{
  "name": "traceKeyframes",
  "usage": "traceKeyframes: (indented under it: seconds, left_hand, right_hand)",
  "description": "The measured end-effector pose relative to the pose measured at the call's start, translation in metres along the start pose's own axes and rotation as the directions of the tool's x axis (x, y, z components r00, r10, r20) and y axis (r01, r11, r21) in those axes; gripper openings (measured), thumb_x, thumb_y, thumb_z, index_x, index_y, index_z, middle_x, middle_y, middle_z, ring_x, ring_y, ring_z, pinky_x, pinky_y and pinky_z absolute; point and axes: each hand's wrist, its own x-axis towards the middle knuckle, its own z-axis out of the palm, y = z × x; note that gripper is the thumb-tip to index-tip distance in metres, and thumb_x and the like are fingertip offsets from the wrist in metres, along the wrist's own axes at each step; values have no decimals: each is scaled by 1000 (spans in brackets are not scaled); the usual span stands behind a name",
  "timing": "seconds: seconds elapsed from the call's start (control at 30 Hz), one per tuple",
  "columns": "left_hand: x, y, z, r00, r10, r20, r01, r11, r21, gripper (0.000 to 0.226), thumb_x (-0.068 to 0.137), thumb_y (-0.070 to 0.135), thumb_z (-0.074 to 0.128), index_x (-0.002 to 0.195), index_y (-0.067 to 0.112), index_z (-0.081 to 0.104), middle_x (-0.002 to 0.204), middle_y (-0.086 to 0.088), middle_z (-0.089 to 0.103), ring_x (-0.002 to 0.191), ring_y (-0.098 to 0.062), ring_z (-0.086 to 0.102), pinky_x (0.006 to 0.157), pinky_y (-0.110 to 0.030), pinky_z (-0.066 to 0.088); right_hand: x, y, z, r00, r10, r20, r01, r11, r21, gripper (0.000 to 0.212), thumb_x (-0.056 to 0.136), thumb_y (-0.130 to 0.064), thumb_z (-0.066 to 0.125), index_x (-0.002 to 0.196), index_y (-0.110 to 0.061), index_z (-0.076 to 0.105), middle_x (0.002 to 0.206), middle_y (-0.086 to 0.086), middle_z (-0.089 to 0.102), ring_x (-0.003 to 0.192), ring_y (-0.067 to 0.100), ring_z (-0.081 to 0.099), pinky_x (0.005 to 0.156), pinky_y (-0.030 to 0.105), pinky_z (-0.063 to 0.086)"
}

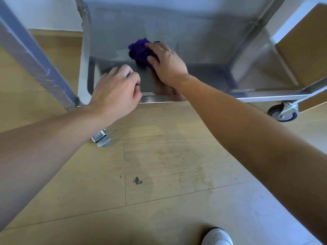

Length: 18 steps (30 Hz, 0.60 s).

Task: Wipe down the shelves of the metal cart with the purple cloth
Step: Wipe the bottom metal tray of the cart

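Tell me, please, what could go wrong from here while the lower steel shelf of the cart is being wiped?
1. The metal cart stands on grey caster wheels. A firm push from the right hand holding the bunched purple cloth could roll it away, though the left hand at the shelf's front rim may steady it.
2. The cloth is bunched small, so parts of the shelf might be missed.

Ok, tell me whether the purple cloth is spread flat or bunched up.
Bunched up: the purple cloth shows as a crumpled wad held by the right hand on the shelf.
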Motion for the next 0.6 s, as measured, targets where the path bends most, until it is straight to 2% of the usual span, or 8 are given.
traceKeyframes:
  seconds: [0.23, 0.47, 0.6]
  left_hand:
    - [29, 34, 22, 1000, 17, -26, -18, 999, -51, 16, 89, 19, 50, 95, 11, 63, 107, -6, 58, 95, -31, 55, 84, -46, 45]
    - [61, 77, 47, 996, 80, -44, -85, 990, -111, 12, 86, 19, 52, 92, 14, 62, 107, -2, 59, 95, -30, 55, 82, -43, 42]
    - [77, 97, 58, 998, 60, -32, -64, 989, -136, 10, 86, 20, 52, 90, 16, 60, 108, -1, 59, 98, -30, 53, 85, -43, 39]
  right_hand:
    - [-29, 121, -52, 946, 277, -166, -289, 956, -53, 45, 98, -31, 44, 143, -23, 44, 144, 5, 47, 128, 31, 46, 106, 38, 40]
    - [-82, 221, -108, 838, 481, -258, -514, 855, -76, 43, 98, -30, 43, 142, -27, 44, 143, 7, 46, 126, 32, 48, 102, 39, 41]
    - [-103, 264, -134, 760, 583, -286, -627, 774, -88, 43, 98, -31, 42, 141, -28, 43, 140, 12, 49, 123, 35, 49, 100, 43, 42]
